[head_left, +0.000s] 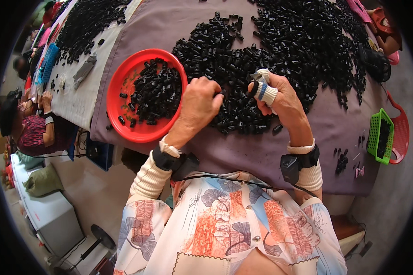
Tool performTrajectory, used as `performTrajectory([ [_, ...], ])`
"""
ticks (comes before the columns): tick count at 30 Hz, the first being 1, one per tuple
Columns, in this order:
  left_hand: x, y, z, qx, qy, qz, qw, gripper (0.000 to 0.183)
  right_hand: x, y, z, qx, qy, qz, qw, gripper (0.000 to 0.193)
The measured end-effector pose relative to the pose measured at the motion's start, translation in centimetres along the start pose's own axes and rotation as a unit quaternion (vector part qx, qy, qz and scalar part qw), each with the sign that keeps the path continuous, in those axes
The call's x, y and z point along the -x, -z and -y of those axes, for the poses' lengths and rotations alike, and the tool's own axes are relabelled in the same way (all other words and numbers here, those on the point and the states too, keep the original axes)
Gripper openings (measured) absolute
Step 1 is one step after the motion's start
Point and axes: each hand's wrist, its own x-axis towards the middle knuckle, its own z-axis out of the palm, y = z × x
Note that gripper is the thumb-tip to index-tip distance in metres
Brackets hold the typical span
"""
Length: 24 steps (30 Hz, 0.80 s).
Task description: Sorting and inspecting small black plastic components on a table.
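Note:
My left hand (199,103) is closed, its fingertips and thumb pressed together at the near edge of a big pile of small black plastic parts (243,68). Whatever it pinches is too small to make out. To its left stands a round red tray (119,123), partly filled with loose black parts (158,91). Over the pile, my right hand (282,98) is closed around a small dark tool (255,78) whose kind I cannot tell. White knitted covers with a blue stripe (267,93) wrap some of its fingers.
A purple cloth (243,151) covers the table. At the right, a green basket (375,137) of dark parts stands against a red plastic chair (400,123). A co-worker (34,128) sits at the pale table on the left; another person (386,32) is at the far right.

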Motion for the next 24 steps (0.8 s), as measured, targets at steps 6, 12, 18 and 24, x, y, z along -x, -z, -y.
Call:
performTrajectory([
  [6, -0.6, 3.6, 0.6, 0.416, 0.195, -0.003, 0.888, 0.013, -0.5, -0.2, 0.2, 0.023, -0.021, -0.010, 0.999, 0.024],
  [12, -0.8, 5.1, -1.7, 0.535, 0.170, 0.028, 0.827, 0.021, -1.1, -1.9, 0.8, -0.012, -0.001, 0.020, 1.000, 0.023],
  [18, -1.3, 5.8, -2.8, 0.545, 0.142, 0.016, 0.826, 0.025, -0.8, -1.9, 1.3, -0.031, 0.006, 0.059, 0.998, 0.021],
  [24, -1.0, 4.6, -2.4, 0.684, 0.170, 0.003, 0.709, 0.027, -0.2, -2.7, 2.2, -0.039, 0.041, 0.025, 0.998, 0.018],
])
